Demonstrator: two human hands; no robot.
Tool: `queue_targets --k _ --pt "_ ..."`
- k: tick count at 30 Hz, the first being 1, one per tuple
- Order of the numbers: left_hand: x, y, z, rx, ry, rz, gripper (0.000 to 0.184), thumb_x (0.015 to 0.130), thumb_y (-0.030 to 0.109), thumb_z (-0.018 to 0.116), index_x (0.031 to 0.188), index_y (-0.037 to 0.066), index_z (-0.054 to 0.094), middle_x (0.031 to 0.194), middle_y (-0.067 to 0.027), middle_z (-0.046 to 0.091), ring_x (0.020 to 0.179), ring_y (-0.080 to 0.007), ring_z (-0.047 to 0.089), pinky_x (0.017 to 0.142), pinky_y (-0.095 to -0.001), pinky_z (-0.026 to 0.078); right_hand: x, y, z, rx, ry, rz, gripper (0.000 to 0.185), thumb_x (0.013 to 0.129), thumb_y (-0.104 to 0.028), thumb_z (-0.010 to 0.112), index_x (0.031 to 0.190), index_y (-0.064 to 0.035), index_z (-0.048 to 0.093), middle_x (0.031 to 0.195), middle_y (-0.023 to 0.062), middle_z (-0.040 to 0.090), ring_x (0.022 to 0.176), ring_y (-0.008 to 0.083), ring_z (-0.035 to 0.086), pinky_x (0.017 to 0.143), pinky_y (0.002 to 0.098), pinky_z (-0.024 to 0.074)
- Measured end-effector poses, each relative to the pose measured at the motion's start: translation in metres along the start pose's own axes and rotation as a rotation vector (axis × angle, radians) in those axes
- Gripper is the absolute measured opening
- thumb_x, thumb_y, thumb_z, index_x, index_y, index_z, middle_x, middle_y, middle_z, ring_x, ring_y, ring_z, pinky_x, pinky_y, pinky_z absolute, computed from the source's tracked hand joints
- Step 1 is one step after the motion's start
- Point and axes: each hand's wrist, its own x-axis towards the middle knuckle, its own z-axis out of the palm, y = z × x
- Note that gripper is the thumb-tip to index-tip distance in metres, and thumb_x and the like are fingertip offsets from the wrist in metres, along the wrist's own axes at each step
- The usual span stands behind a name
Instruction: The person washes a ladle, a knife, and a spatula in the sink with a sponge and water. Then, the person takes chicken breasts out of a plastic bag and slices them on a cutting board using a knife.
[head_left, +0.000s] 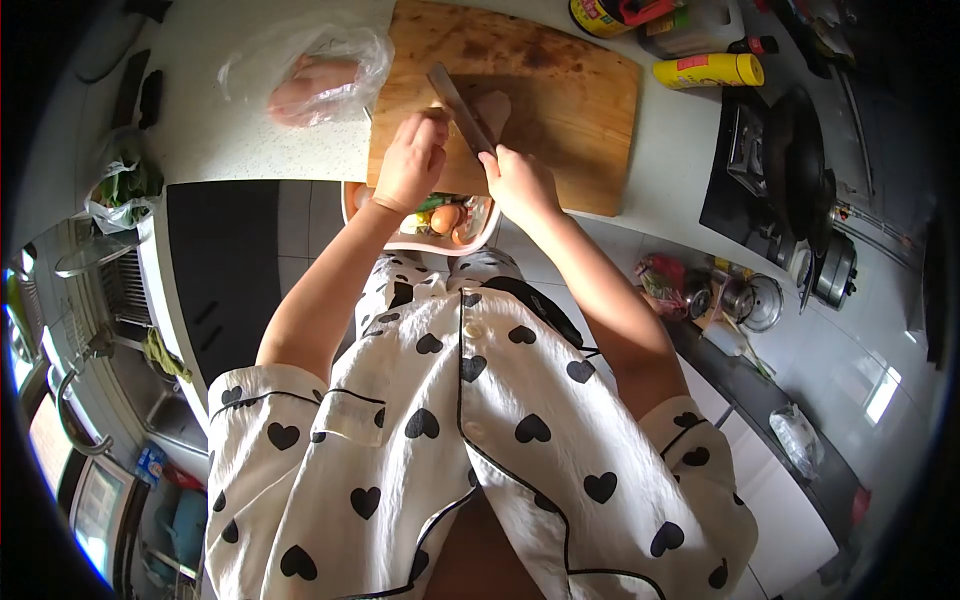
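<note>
My right hand (522, 184) is wrapped round the handle of a kitchen knife (458, 108), whose broad blade slants up and left over the wooden cutting board (560, 90). Just left of the blade is my left hand (410, 165), its fingers curled closed near the metal. What those fingers hold, if anything, I cannot make out. A piece of pale raw meat (494, 110) lies on the board right of the blade, partly hidden by it. On the counter to the left, a clear plastic bag (350, 50) holds more raw pink meat (312, 88).
Below the board's front edge is a pale bin (484, 232) with eggshells (446, 218) and scraps. A yellow bottle (708, 70) lies at the right of the counter, near the stove (735, 150) and a dark wok (795, 150). Bagged greens (125, 180) are at far left.
</note>
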Motion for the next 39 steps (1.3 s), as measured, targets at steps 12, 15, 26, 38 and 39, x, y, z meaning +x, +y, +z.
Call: queue_targets --k 12,15,26,38,39 --pt "-0.011 0.011 -0.004 0.200 0.051 -0.067 0.028 0.073 0.005 0.057 0.101 0.010 0.058 0.105 -0.0096 0.056 0.097 -0.0304 0.052 0.085 -0.0384 0.043 -0.015 -0.021 -0.022 0.066 -0.037 -0.002 0.031 0.089 -0.029 0.046 0.076 -0.0033 0.057 0.063 0.0189 0.059 0.061 0.0366 0.059 0.058 0.0459 0.0476" --pt "-0.013 -0.002 0.003 0.186 0.047 -0.090 0.030 0.072 0.005 0.057 0.101 0.011 0.058 0.104 -0.0094 0.056 0.094 -0.0305 0.052 0.083 -0.0383 0.043 -0.012 -0.025 -0.023 0.013 -0.054 -0.004 0.031 0.089 -0.029 0.046 0.076 -0.0032 0.057 0.064 0.0189 0.059 0.062 0.0363 0.060 0.058 0.0457 0.0477" --pt "-0.015 -0.015 0.002 0.178 0.026 -0.062 0.026 0.071 0.004 0.058 0.096 0.010 0.059 0.099 -0.0096 0.057 0.091 -0.0296 0.053 0.079 -0.0375 0.046 -0.005 -0.041 -0.011 0.006 -0.169 0.062 0.028 0.089 -0.025 0.045 0.081 -0.0010 0.057 0.069 0.0227 0.060 0.067 0.0395 0.060 0.059 0.0467 0.0478" --pt "-0.015 -0.021 0.003 0.135 0.032 -0.054 0.028 0.069 0.003 0.059 0.097 0.009 0.059 0.101 -0.0089 0.056 0.091 -0.0300 0.053 0.079 -0.0372 0.046 -0.016 -0.034 0.004 -0.048 -0.174 0.108 0.030 0.090 -0.027 0.043 0.080 -0.0021 0.056 0.069 0.0232 0.060 0.068 0.0402 0.060 0.061 0.0481 0.0480" --pt "-0.014 -0.021 0.003 0.139 0.034 -0.044 0.027 0.070 0.004 0.059 0.097 0.009 0.059 0.101 -0.0091 0.056 0.091 -0.0302 0.053 0.079 -0.0372 0.046 -0.012 -0.036 0.002 -0.038 -0.158 0.085 0.029 0.089 -0.026 0.044 0.081 -0.0018 0.057 0.070 0.0220 0.061 0.068 0.0391 0.061 0.062 0.0471 0.0483"
